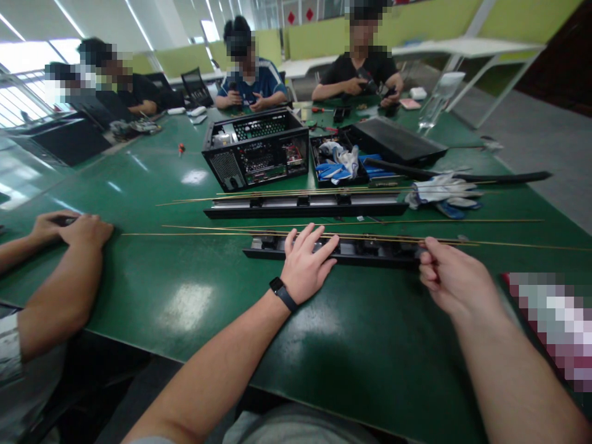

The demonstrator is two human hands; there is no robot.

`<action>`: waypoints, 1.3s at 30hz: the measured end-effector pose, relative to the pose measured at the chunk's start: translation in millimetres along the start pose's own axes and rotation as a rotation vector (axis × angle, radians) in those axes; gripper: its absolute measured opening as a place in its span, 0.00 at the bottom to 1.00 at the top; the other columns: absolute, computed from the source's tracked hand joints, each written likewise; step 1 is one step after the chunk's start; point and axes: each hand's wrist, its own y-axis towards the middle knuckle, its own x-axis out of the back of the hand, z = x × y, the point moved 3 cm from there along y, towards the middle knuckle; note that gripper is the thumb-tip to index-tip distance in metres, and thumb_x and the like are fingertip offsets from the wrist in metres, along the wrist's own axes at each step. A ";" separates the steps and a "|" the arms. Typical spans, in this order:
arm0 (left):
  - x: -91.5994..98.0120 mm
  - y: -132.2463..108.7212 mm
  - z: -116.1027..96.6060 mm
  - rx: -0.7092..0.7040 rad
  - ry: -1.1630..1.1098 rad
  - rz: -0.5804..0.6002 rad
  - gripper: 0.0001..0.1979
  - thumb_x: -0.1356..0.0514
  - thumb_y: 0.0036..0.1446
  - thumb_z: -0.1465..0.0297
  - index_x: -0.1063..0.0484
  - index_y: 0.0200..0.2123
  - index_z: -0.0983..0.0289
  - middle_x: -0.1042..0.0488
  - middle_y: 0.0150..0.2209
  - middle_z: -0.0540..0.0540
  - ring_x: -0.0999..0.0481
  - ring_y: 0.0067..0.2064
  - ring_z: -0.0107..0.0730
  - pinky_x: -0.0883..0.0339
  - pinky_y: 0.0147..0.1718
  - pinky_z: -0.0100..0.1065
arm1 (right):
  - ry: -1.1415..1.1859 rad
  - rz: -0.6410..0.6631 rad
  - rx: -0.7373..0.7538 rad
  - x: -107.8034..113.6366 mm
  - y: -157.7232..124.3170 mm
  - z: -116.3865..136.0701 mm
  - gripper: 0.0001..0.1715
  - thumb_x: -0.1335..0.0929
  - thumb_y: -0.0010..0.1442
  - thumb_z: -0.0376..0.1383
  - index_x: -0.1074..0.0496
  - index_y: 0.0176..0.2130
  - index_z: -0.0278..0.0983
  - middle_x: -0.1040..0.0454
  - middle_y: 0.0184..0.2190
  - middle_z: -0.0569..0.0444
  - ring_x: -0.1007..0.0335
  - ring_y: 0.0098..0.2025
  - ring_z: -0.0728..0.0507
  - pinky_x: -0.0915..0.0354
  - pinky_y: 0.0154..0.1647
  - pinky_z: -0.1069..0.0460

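The green tabletop (370, 364) carries an open computer case (256, 154) well beyond the near black rail (365, 259), with a far black rail (300, 214) between the two. I judge the step in hand to be steadying the near black rail while I handle the thin brass-coloured rods (198, 234) along it; the next move seems to call for keeping it still. My left grip (309, 262) lies fingers spread across the near black rail, left of its middle. My right grip (453, 274) is curled at its right end, thumb near forefinger; whether it pinches rod or rail, I cannot tell. The rods run lengthwise along the near black rail and past both its ends, by my left fingertips.
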 end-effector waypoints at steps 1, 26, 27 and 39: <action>0.0 -0.1 0.1 -0.002 -0.001 -0.002 0.27 0.24 0.82 0.67 0.13 0.79 0.47 0.17 0.83 0.65 0.22 0.88 0.66 0.37 0.90 0.71 | 0.002 -0.003 -0.002 -0.7 -0.6 0.3 0.25 0.27 0.87 0.24 0.25 0.34 0.37 0.29 0.24 0.61 0.43 0.15 0.55 0.49 0.13 0.61; 0.9 0.0 -0.2 -0.003 -0.001 0.006 0.27 0.25 0.83 0.67 0.13 0.79 0.47 0.17 0.83 0.65 0.22 0.88 0.65 0.35 0.89 0.71 | 0.045 -0.139 -0.003 11.2 12.9 5.8 0.22 0.27 0.89 0.31 0.28 0.38 0.42 0.31 0.24 0.63 0.46 0.14 0.54 0.52 0.11 0.60; 1.0 0.1 -0.2 -0.001 -0.001 0.008 0.27 0.25 0.83 0.67 0.13 0.79 0.47 0.17 0.83 0.65 0.23 0.88 0.65 0.35 0.89 0.71 | 0.038 -0.126 -0.001 11.7 14.2 4.2 0.21 0.26 0.88 0.32 0.28 0.38 0.42 0.30 0.24 0.63 0.45 0.14 0.54 0.52 0.11 0.60; 1.0 0.3 -1.4 -0.001 -0.004 -0.005 0.26 0.25 0.82 0.67 0.13 0.79 0.48 0.17 0.83 0.65 0.22 0.88 0.65 0.34 0.88 0.71 | -0.061 0.030 -0.008 2.7 5.7 -5.2 0.22 0.15 0.78 0.38 0.25 0.39 0.40 0.28 0.25 0.62 0.43 0.17 0.54 0.49 0.13 0.62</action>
